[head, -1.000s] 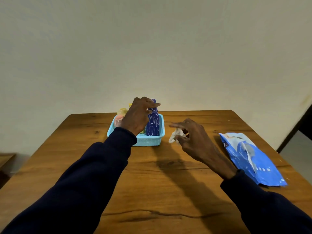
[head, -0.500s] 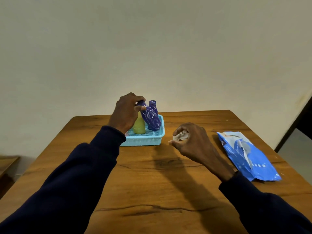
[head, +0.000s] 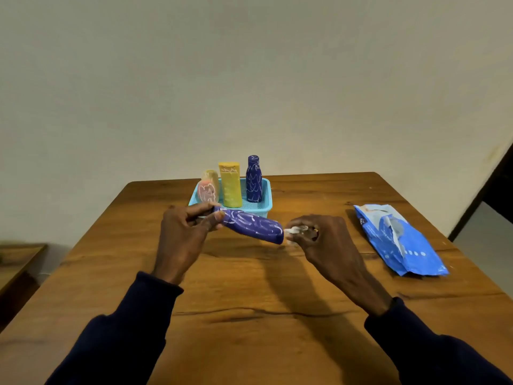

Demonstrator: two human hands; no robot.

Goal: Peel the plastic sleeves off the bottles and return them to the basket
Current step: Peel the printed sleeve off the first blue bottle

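Observation:
My left hand (head: 185,232) grips the neck end of a purple bottle (head: 251,225) with white scribbles, held nearly level above the table in front of the basket. Its base points right and touches my right hand (head: 319,237), which is closed around a small crumpled white plastic piece (head: 293,232). The light blue basket (head: 265,208) stands at the table's far middle. In it stand another purple bottle (head: 253,179), a yellow bottle (head: 230,184), a pink bottle (head: 206,191) and a pale one behind it.
A blue and white plastic pouch (head: 399,241) lies on the wooden table (head: 249,301) to the right. A plain wall rises behind the table. A low wooden piece shows at the far left, a dark doorway at the right.
My left hand lifted the purple bottle out of the basket and brought it toward me, tipping it level. My right hand closed on the white plastic piece and moved to the bottle's base.

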